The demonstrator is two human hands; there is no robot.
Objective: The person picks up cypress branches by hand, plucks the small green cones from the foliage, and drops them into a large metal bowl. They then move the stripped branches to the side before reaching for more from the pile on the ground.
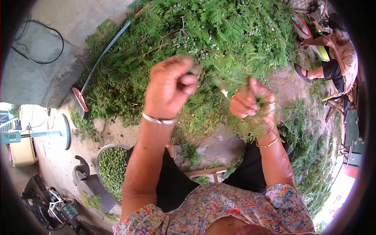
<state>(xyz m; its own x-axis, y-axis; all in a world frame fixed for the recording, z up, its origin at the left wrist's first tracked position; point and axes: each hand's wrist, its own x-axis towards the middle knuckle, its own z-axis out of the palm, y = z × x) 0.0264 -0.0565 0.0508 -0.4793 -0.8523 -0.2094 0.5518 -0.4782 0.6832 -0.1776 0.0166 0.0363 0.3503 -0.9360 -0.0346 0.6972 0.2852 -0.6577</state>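
- Head view: the left hand [170, 84], silver bangle at its wrist, has its fingers curled in; blur hides whether it pinches anything. A berry held there could slip out unseen.
- The right hand [250, 100] is closed around a leafy sprig [237, 76], its fronds spreading above and below the fist. A hard tug could snap the stem or flick berries onto the ground.
- Beside the left leg sits a round bowl [105, 147] of green berries. It looks well filled, so a knee knocking it could spill some; loose leaves could fall in too.
- Beyond the hands, the pile of cut branches [164, 43] reaches a broom [80, 102]; tangled twigs could drag neighbours along.
- Farther right, another person [346, 64] sits near a red-rimmed basin [300, 26].
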